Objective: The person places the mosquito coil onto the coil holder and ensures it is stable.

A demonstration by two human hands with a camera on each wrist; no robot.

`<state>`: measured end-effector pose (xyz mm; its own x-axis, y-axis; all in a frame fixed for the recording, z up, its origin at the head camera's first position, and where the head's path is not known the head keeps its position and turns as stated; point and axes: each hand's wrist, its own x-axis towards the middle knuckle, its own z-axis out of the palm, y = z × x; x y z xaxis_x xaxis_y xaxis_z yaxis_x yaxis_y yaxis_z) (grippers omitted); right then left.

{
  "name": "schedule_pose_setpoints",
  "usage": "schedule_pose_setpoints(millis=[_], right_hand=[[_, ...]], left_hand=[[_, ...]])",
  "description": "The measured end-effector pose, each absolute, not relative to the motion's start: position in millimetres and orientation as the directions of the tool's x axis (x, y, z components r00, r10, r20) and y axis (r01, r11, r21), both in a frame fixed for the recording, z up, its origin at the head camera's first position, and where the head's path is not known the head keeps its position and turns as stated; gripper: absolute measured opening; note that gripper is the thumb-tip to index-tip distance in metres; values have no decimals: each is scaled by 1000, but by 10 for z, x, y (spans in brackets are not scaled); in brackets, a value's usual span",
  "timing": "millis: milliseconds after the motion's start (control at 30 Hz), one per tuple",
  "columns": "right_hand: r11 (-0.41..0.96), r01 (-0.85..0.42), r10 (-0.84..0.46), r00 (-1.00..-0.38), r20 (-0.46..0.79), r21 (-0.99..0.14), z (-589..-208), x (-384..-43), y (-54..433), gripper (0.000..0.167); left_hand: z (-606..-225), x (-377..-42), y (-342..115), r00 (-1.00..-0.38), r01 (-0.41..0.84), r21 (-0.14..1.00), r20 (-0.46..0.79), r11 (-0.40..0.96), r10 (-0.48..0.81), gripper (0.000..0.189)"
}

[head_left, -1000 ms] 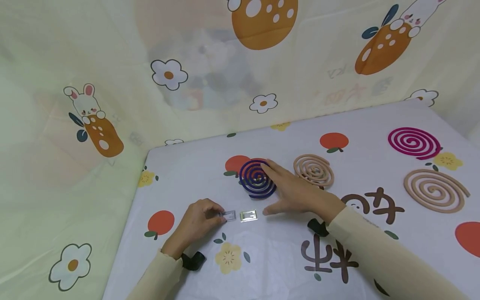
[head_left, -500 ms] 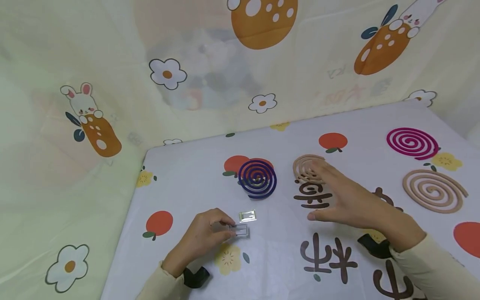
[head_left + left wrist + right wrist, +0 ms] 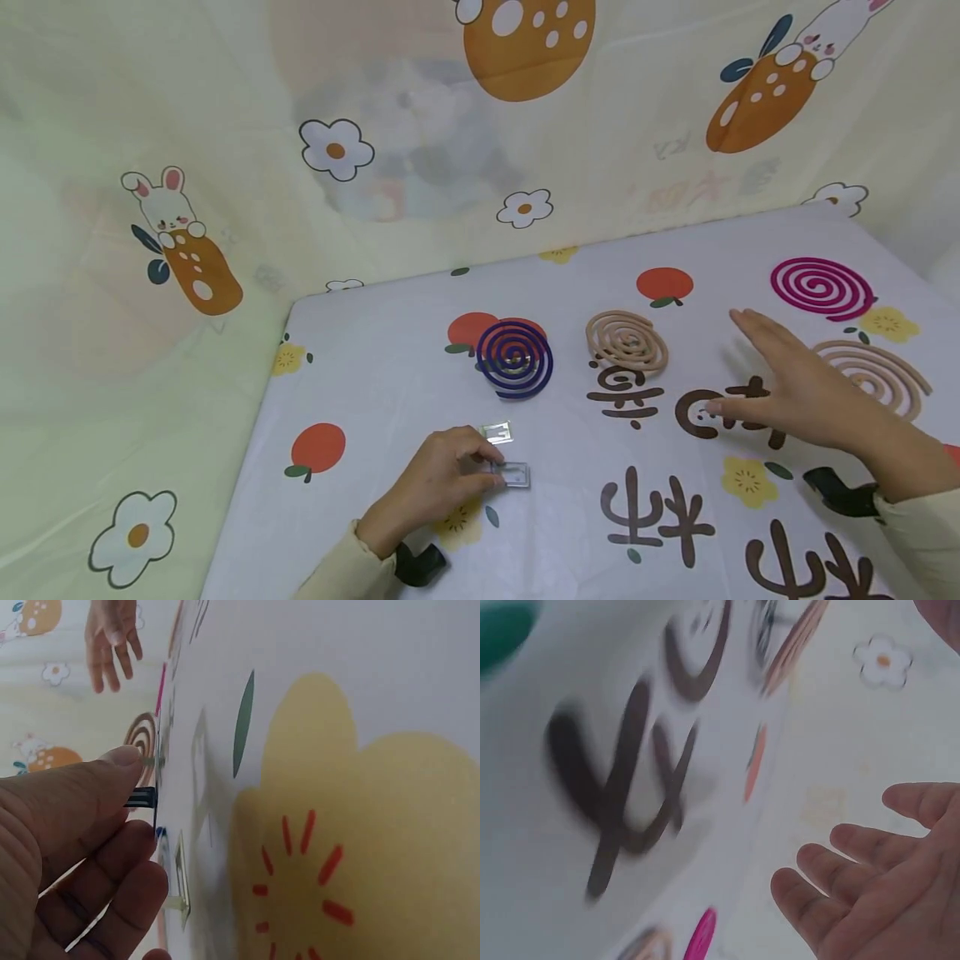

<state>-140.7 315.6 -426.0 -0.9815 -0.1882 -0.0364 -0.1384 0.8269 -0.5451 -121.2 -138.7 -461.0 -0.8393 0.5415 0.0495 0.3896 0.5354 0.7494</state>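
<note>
A: What's the L hand (image 3: 448, 468) up to?
B: It's pinching the clear bit (image 3: 517, 475) btwn thumb & fingers, low over the counter (image 3: 390, 358). Can't tell if the bit's touching the cloth.
A: Next to it?
B: Shiny bit (image 3: 498, 432) is lying flat just beyond the L fingertips, nr the clear one.
A: Farther back?
B: Blue coil (image 3: 514, 355) is lying partly over a red fruit print (image 3: 471, 330), w/ something small & shiny showing thru its middle. Tan coil (image 3: 626, 341) is lying to its R, also w/ a small thing showing at centre; too tiny to make out.
A: And the R hand (image 3: 810, 396)?
B: Hovering above the counter, R of that tan coil. Its fingers are stretching out, thumb standing well off. The 2 hands are sitting far apart.
A: Far R?
B: Pink coil (image 3: 820, 287) is lying toward the back, beyond the R hand. 2nd tan coil (image 3: 873, 377) is lying nearer, partly hiding behind the R hand. A cream sleeve (image 3: 926, 525) is coming in at the R edge.
</note>
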Motion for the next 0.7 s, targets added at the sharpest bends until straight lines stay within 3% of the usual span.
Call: schedule_pose_setpoints(millis=[367, 700], right_hand=[[905, -29, -49, -998, -37, -425, -4455, -1389, 3743, 134], [908, 67, 58, -998, -33, -413, -4576, -1376, 4062, 139]], left_hand=[[-4629, -1199, -1344, -840, 402, 733, 56, 549, 540, 18], [-4632, -1196, -1336, -838, 415, 712, 56, 567, 543, 17]])
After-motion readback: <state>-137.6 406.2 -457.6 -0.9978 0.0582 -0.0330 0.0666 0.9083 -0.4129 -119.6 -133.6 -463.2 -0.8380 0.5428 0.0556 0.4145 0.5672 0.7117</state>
